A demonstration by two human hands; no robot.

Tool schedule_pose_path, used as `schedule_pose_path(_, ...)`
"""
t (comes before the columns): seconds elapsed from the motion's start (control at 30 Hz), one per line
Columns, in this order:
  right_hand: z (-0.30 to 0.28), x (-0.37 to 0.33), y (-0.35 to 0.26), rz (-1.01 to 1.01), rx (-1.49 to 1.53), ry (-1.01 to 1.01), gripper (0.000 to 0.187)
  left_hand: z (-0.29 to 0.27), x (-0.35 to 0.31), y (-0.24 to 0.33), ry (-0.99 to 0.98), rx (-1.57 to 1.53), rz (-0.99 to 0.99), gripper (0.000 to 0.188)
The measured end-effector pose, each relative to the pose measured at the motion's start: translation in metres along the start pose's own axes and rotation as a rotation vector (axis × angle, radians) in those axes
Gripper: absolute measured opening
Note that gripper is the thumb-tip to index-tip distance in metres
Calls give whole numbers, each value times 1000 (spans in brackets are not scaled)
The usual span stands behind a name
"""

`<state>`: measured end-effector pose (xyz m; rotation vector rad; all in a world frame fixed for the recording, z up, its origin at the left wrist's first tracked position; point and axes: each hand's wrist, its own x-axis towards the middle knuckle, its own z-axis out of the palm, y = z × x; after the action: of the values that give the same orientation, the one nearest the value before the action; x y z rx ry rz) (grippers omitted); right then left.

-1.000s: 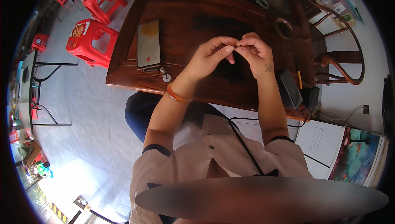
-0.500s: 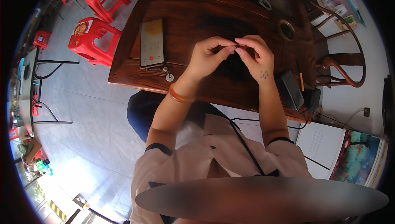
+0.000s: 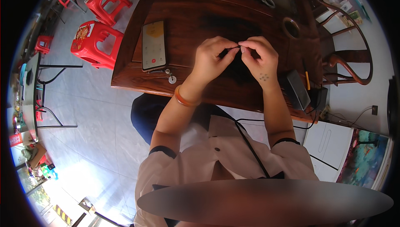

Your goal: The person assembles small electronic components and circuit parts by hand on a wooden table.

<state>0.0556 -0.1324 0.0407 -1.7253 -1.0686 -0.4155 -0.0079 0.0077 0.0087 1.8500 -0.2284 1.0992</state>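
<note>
Over the dark wooden table, my left hand and my right hand meet at their fingertips. Each one pinches with thumb and forefinger. A tiny dark thing seems to sit between the fingertips, too small to name. Below and beyond the hands, black patches show on the tabletop; whether they are loose dark stuff or reflection I cannot tell. An orange-brown bangle circles my left wrist. To the left of my hands lies a phone with a lit screen, and a small round tag beside its lower end.
A black box and a yellow stick are at the table's right edge, near a black cable. A round dish and teaware stand farther back. Red stools are on the left, a wooden chair on the right.
Both hands stay fingertip to fingertip, with only a slight shift of the fingers and left wrist. The whole view has moved a little.
</note>
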Motion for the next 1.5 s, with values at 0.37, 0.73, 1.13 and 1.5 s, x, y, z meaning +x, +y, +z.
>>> schedule_pose_path(0.37,-7,2,35,224,-117,-154,8,-9,-5,-4,-216,294,9,9)
schedule_pose_path(0.73,-6,-4,82,130,-833,-201,7,-5,-4,-17,-79,369,-33,10)
schedule_pose_path(1.13,-5,7,24,282,535,-229,61,-3,-1,-3,-81,-353,-412,17)
schedule_pose_path(1.5,-16,4,31,266,89,-209,11,-19,5,-11,244,-865,-628,22)
